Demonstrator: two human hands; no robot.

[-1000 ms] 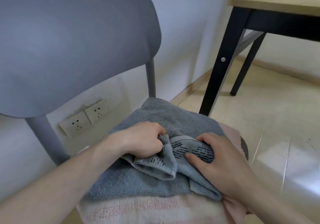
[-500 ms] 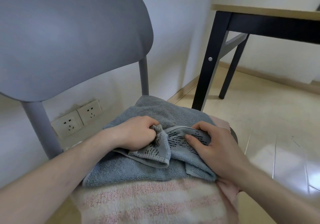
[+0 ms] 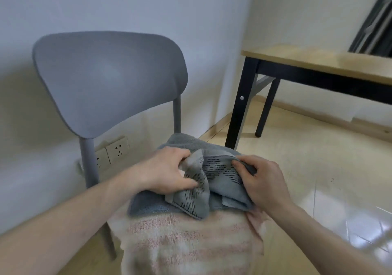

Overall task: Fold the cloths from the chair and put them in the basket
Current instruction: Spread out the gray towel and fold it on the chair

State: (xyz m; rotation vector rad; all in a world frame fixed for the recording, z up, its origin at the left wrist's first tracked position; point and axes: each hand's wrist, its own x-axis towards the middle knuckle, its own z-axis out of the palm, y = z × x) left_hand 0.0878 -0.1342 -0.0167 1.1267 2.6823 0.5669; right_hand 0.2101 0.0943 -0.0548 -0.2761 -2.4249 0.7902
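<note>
On the chair (image 3: 110,79) seat, three cloths lie stacked: a patterned grey cloth (image 3: 203,189) on top, a plain grey towel (image 3: 148,202) beneath it, and a pink striped towel (image 3: 191,243) at the bottom, draped over the front edge. Left hand (image 3: 167,172): grip clamped on the near-left bunch of the patterned grey cloth, thumb over the fabric. Right hand (image 3: 265,183): fingers curled and pinching the upper right edge of the same cloth. The basket is not in view. Probable step: lifting the top cloth clear to begin folding. Risks: both grips hold bunched fabric rather than true corners, so the cloth is likely to open unevenly and give a crooked fold. If either grip has caught the plain grey towel underneath, lifting may drag it, and the overhanging pink striped towel could then slide to the floor (image 3: 307,168).
</note>
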